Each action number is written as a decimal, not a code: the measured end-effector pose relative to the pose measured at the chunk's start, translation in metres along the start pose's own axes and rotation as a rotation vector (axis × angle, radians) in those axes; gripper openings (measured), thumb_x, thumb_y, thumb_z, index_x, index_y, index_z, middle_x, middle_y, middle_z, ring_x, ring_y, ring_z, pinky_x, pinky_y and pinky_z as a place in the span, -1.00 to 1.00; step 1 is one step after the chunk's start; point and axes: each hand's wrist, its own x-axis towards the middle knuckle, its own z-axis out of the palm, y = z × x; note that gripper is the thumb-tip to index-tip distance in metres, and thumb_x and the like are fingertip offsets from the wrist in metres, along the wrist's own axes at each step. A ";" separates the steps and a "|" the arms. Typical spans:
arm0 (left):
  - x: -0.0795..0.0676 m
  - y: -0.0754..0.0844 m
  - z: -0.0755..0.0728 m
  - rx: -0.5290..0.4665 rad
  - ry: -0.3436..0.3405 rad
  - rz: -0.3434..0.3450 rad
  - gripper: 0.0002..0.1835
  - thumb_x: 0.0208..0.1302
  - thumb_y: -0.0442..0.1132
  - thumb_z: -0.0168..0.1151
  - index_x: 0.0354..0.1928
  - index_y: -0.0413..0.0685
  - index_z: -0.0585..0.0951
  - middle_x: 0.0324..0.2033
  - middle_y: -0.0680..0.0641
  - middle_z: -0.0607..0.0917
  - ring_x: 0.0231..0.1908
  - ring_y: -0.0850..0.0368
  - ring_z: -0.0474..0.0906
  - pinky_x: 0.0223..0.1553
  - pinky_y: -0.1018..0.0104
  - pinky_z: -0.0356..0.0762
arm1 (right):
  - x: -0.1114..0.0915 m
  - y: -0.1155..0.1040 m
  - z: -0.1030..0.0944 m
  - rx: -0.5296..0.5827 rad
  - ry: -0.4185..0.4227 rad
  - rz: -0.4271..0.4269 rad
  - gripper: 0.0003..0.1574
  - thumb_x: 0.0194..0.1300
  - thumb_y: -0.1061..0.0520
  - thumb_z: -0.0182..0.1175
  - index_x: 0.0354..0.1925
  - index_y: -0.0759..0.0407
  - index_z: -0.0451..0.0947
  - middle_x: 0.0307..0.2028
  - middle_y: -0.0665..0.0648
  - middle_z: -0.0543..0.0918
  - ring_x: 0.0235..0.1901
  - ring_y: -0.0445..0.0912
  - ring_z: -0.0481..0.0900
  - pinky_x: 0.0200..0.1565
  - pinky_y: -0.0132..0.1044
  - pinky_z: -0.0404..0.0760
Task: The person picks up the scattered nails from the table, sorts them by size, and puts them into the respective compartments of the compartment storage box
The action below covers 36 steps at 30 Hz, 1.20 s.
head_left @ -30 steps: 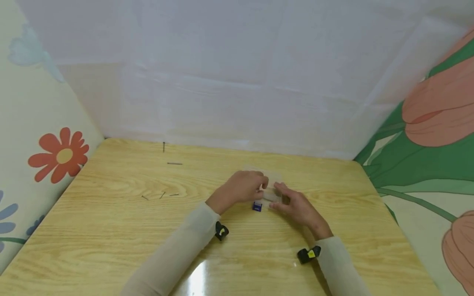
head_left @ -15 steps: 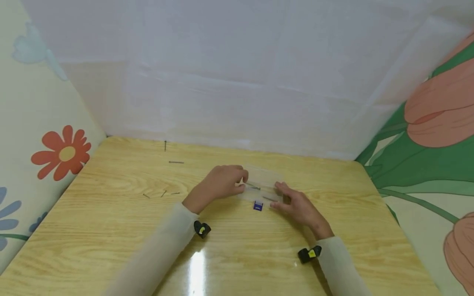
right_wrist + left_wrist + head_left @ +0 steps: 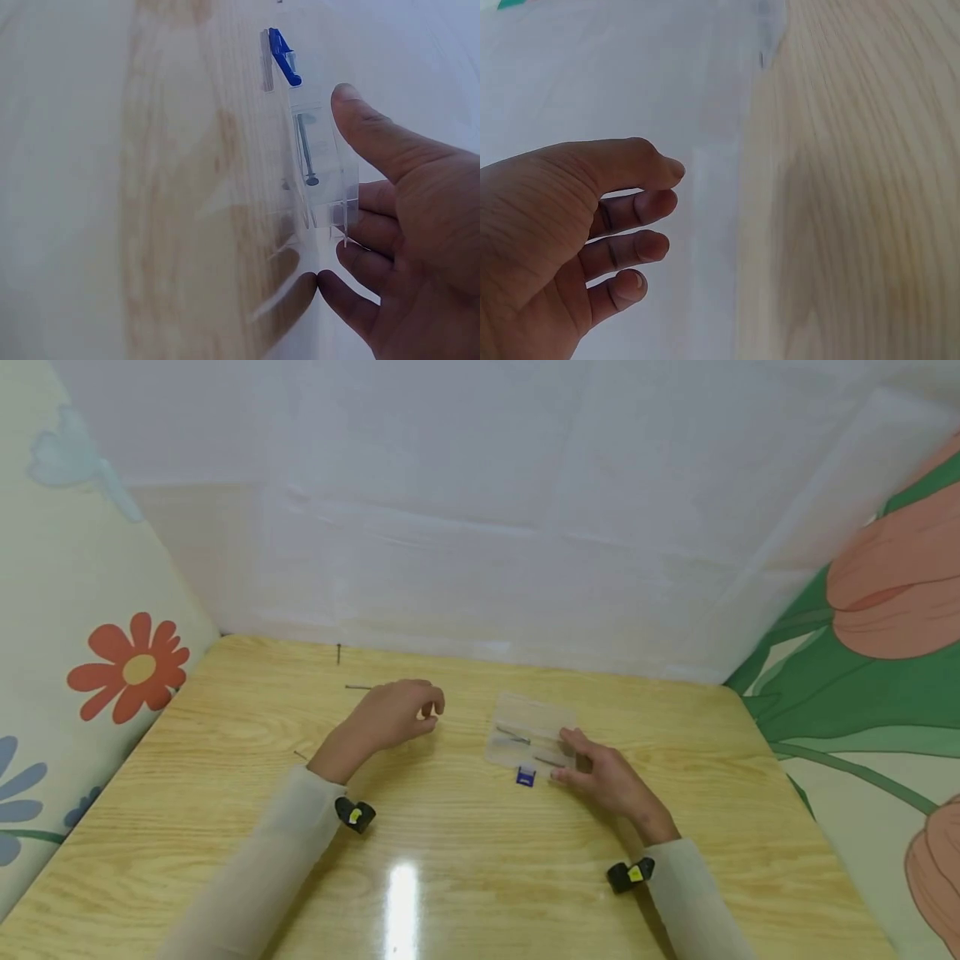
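Observation:
A clear plastic box [image 3: 517, 708] with a blue latch [image 3: 526, 776] lies open on the table, and a few nails [image 3: 513, 735] are inside it. My right hand [image 3: 611, 781] holds the box's right end; in the right wrist view the thumb lies along the near side and the fingers reach behind. Left of the box, my left hand [image 3: 386, 718] hovers above the table with loosely curled fingers and nothing in them. Just behind that hand lies a long nail [image 3: 357, 687], partly covered. A short nail [image 3: 300, 755] shows beside the left wrist.
Another nail [image 3: 339, 653] lies near the back edge of the wooden table [image 3: 480, 877]. A white sheet [image 3: 480, 527] hangs behind the table. Flower-patterned cloths [image 3: 127, 668] stand at both sides.
My left hand has left the box and moved left across the table, uncovering the nails inside and hiding some short nails. My right hand has stayed at the box's right end.

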 end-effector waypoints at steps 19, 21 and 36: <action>-0.022 -0.086 -0.007 -0.070 0.049 -0.340 -0.81 0.44 -0.30 0.17 -0.01 -0.15 0.68 -0.06 -0.22 0.66 -0.10 -0.19 0.61 -0.19 -0.13 0.55 | 0.001 0.000 0.001 0.014 -0.007 0.032 0.01 0.37 -0.15 0.35 0.58 0.13 0.17 0.54 0.20 0.16 0.53 0.12 0.06 0.44 0.12 0.05; -0.023 -0.091 -0.009 -0.052 0.049 -0.345 -0.82 0.44 -0.32 0.19 -0.02 -0.18 0.68 -0.08 -0.23 0.67 -0.10 -0.20 0.61 -0.18 -0.15 0.56 | 0.001 0.000 0.001 0.006 -0.006 0.035 0.00 0.37 -0.16 0.34 0.58 0.13 0.17 0.54 0.21 0.15 0.53 0.13 0.06 0.44 0.13 0.05; -0.020 -0.109 -0.013 -0.031 0.020 -0.412 -0.79 0.42 -0.41 0.16 0.00 -0.37 0.65 0.01 -0.40 0.64 0.00 -0.34 0.58 -0.09 -0.22 0.56 | 0.001 -0.001 0.001 0.012 -0.015 0.026 0.01 0.36 -0.14 0.35 0.57 0.15 0.17 0.54 0.22 0.15 0.53 0.13 0.05 0.44 0.12 0.07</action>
